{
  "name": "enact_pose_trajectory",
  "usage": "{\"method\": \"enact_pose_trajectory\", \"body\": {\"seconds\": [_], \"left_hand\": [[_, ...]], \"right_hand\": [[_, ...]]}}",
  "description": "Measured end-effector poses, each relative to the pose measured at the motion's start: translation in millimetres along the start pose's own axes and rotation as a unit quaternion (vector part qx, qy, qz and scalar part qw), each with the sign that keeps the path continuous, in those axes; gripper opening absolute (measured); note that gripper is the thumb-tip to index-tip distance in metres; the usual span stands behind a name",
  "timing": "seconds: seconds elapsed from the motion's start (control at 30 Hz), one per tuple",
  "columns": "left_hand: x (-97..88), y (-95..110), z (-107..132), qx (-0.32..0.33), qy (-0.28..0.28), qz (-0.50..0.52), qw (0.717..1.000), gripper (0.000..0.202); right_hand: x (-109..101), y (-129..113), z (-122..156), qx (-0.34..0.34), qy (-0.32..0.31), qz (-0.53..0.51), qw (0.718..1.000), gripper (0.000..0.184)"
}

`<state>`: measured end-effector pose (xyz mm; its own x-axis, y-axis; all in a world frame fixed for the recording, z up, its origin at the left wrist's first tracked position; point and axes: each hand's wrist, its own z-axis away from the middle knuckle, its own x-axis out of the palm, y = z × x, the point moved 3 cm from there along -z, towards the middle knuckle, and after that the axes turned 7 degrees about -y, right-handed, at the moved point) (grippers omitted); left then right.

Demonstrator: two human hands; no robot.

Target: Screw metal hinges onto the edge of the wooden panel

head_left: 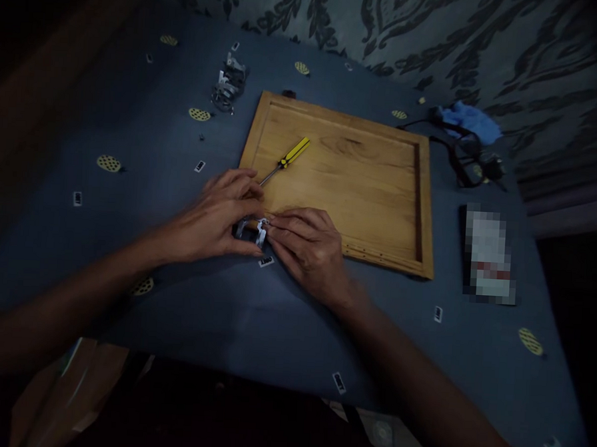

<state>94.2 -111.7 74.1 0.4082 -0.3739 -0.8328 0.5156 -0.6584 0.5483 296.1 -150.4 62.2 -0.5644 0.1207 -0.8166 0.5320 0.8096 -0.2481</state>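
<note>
A small silvery metal bracket (261, 229) with prong-like arms sits at the near left corner of a shallow wooden tray (387, 258). My left hand (218, 219) curves around it from the left, thumb below and fingers above. From the right, my right hand (310, 244) has its fingertips pinched together against the bracket; anything small between them is hidden. A screwdriver (295, 153) with a yellow and black handle lies on the tray, its tip near my left fingers.
Several loose metal parts (229, 83) lie in a pile beyond the tray's left side. Eyeglasses (462, 152) and a crumpled blue cloth (471, 122) are at the far right. A blurred-out rectangular object (490, 253) lies right of the tray on the patterned blue tablecloth (243, 327).
</note>
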Motion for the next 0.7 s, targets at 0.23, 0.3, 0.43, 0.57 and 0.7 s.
{"method": "enact_pose_trajectory", "body": {"seconds": [0.23, 0.3, 0.43, 0.57, 0.7], "left_hand": [[-0.1, 0.4, -0.7, -0.002, -0.003, -0.005, 1.0, 0.045], [-0.3, 0.5, -0.9, -0.005, -0.003, -0.003, 1.0, 0.045], [-0.3, 0.7, -1.1, -0.006, -0.004, 0.0, 1.0, 0.044], [-0.4, 0.9, -1.4, -0.004, -0.001, -0.001, 1.0, 0.043], [-0.5, 1.0, -1.8, -0.005, -0.003, 0.001, 1.0, 0.044]], "right_hand": [[2.0, 0.5, 1.5, 0.007, 0.001, -0.007, 1.0, 0.016], [2.3, 0.8, 1.5, 0.01, -0.003, -0.015, 1.0, 0.018], [1.9, 0.9, 1.2, 0.006, 0.001, -0.013, 1.0, 0.017], [2.5, 1.2, 0.7, 0.008, -0.003, -0.007, 1.0, 0.018], [4.0, 0.8, 0.9, 0.006, -0.002, 0.002, 1.0, 0.018]]}}
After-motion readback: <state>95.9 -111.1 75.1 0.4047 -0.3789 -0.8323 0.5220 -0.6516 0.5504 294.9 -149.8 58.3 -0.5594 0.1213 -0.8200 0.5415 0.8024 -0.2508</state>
